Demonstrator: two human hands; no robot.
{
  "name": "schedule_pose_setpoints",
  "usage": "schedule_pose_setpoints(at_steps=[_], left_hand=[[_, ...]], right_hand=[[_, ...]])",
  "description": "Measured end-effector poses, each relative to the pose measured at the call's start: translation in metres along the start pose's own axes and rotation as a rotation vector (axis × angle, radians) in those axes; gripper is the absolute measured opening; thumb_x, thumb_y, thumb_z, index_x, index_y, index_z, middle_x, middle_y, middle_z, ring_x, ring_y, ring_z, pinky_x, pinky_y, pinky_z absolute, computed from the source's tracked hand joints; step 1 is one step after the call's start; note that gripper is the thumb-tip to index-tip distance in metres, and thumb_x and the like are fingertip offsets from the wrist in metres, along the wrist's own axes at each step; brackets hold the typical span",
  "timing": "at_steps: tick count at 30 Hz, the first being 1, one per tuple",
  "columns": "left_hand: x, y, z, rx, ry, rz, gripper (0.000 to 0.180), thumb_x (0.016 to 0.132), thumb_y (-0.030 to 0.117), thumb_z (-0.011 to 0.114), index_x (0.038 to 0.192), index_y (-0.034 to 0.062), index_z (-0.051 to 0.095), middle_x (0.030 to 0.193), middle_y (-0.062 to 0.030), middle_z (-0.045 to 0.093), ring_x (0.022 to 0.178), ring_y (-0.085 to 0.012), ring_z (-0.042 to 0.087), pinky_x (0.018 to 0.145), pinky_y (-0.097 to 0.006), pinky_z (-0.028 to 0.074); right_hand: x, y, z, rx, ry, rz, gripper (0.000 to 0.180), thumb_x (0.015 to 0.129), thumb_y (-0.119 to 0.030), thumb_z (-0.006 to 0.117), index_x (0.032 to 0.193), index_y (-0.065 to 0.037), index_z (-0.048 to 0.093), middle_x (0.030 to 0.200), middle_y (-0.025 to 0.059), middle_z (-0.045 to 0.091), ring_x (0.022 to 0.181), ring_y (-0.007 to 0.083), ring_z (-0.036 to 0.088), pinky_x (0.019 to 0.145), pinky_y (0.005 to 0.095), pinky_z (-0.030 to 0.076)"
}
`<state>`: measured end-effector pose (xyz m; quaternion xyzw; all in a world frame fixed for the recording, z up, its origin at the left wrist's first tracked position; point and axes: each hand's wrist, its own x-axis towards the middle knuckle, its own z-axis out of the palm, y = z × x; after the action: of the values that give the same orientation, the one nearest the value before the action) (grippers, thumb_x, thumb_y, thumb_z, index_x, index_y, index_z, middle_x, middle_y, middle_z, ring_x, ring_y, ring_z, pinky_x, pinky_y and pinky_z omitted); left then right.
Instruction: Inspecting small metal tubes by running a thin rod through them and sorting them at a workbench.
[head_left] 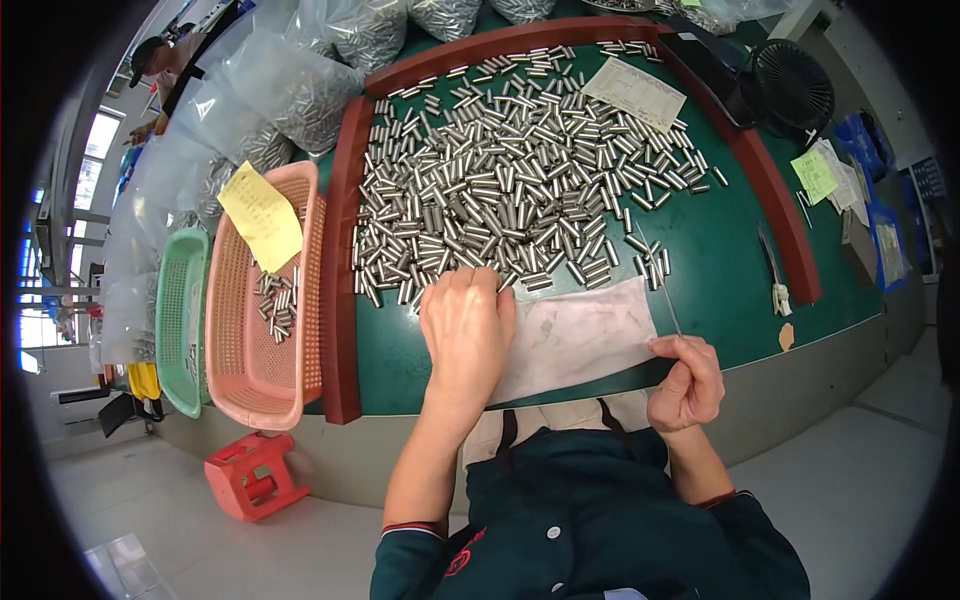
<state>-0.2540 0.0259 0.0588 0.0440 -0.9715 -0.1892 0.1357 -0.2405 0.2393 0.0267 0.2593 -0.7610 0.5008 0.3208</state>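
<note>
A wide pile of short, shiny metal pins [500,180] covers much of the green tabletop [700,240]. At the pile's near edge is my left hand [465,325], back upward and fingers curled down against the pins; what they hold, if anything, is hidden. A whitish cloth [580,335] lies flat beside it, along the table's front. My right hand [688,378], just right of the cloth, is closed in a pinch on the lower end of a thin metal rod [667,300]. The rod's far end reaches up to a few pins right of the pile.
Dark red rails [342,260] border the work area. To the left stand a pink basket [222,330] with some pins and a yellow note [262,215], a green basket [180,375], and bags of pins [310,100]. A black fan [790,85] stands far right. Another person [165,65] is far left.
</note>
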Motion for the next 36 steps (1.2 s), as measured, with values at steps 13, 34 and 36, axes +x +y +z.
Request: schedule_pose_setpoints(at_steps=[13,34,36], left_hand=[[-0.153,-0.048,-0.048,-1.656,0.213,-0.75,0.013,0.076,0.0,0.059,0.089,-0.002,0.055,0.08,-0.0093,0.058,0.068,-0.0126,0.055,0.065,-0.023,0.045],[-0.259,-0.091,-0.019,-1.897,0.438,-1.117,0.012,0.08,0.004,0.055,0.091,-0.0001,0.055,0.079,-0.0081,0.058,0.07,-0.0116,0.054,0.066,-0.023,0.044],[-0.261,-0.091,-0.017,-1.885,0.441,-1.116,0.012,0.08,0.004,0.055,0.091,-0.0001,0.055,0.08,-0.0084,0.059,0.07,-0.0117,0.054,0.067,-0.023,0.044]], right_hand=[[0.0,-0.05,0.011,0.513,-0.289,-0.124,0.03,0.088,-0.025,0.044,0.096,0.003,0.048,0.07,0.0154,0.06,0.061,0.0257,0.061,0.054,0.0359,0.051],[-0.068,-0.118,0.111,0.716,-0.757,-0.239,0.021,0.073,-0.016,0.061,0.086,0.0,0.056,0.072,0.0099,0.057,0.06,0.0228,0.057,0.053,0.029,0.046],[-0.07,-0.12,0.111,0.732,-0.753,-0.231,0.021,0.073,-0.015,0.062,0.085,0.0,0.057,0.072,0.0099,0.057,0.06,0.0226,0.057,0.053,0.0289,0.046]])
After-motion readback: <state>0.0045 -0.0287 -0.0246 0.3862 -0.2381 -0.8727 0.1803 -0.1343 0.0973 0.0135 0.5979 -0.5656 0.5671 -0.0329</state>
